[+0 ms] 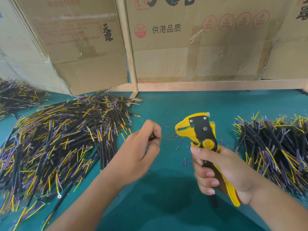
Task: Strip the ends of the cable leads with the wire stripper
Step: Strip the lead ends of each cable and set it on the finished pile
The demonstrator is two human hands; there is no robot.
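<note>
Fingers of the right hand (221, 170) are clenching the yellow wire stripper (202, 135) by its handles, head up above the green table (166, 205). Just beside it, the left hand (141, 147) is pinching a black cable lead (152, 138), its bare strands pointing toward the stripper without touching.

a wide heap of cable leads (63, 139) lies on the left of the table (166, 205), with a smaller heap (18, 94) behind it at the far left edge. another pile of leads (275, 152) lies on the right. between them, the left hand (141, 147) and the right hand (221, 172) hang above the table, the wire stripper (203, 140) in the right one. insulation scraps (181, 147) lie scattered beneath. cardboard boxes (191, 47) stand behind everything.
</note>
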